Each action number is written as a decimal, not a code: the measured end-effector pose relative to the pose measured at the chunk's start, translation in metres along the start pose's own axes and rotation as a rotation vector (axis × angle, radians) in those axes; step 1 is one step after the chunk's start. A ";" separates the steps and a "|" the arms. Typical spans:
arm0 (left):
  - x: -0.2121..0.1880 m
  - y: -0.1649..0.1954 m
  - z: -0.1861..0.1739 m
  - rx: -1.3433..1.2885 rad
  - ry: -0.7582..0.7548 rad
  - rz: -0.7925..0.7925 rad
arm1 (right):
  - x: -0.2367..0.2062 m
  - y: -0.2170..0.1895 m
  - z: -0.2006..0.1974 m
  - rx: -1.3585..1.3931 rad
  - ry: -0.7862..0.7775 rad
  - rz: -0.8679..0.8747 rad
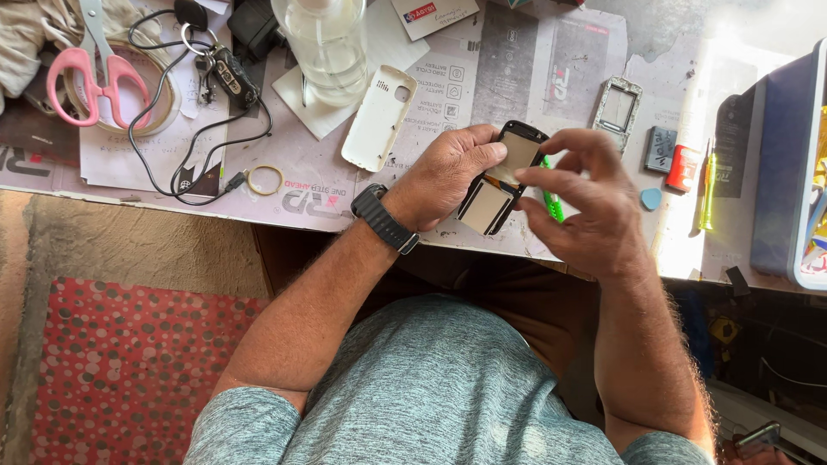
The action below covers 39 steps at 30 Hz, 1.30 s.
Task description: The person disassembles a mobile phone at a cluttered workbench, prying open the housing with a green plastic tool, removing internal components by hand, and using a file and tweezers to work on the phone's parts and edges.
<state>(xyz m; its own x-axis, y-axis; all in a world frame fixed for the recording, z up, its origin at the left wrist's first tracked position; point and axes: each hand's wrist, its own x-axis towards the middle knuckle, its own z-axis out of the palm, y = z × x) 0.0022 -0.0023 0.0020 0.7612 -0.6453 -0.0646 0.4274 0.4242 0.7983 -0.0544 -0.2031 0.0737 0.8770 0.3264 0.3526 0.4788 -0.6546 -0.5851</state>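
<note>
Left hand [444, 176]: wraps the phone [501, 179] from its left side, thumb along the upper edge; fingers closed on it, holding it just above the tabletop [327, 164] edge.
Right hand [586, 202]: at the phone's right side, index fingertip touching its edge, other fingers curled loosely and holding nothing that shows.
Phone: small, black-rimmed, opened, with pale panels inside; tilted, top end pointing away from the person.
Nearby parts: white back cover [379, 118] lies just left of the hands; a silver frame [617, 106] lies beyond the right hand; a small battery [661, 148], a red piece [682, 167] and a blue pick [651, 199] lie to the right.
Tools: a green tool [551, 205] shows partly behind the right fingers; pink scissors [96, 71] and keys [226, 73] lie well apart at far left.
Doing it well: I judge a steady left grip matters most, keeping the phone level while the right fingertip works gently along the edge; press lightly, since the inner panels look fragile.
</note>
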 end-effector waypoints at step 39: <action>-0.001 0.003 0.001 -0.134 -0.034 -0.116 | -0.005 0.046 0.038 0.945 0.305 0.614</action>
<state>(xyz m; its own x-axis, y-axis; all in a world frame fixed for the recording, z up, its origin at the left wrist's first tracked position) 0.0017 -0.0010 0.0048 0.6869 -0.7151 -0.1298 0.5747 0.4252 0.6993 -0.0347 -0.2090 0.0172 0.9872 -0.1300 -0.0927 -0.0708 0.1642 -0.9839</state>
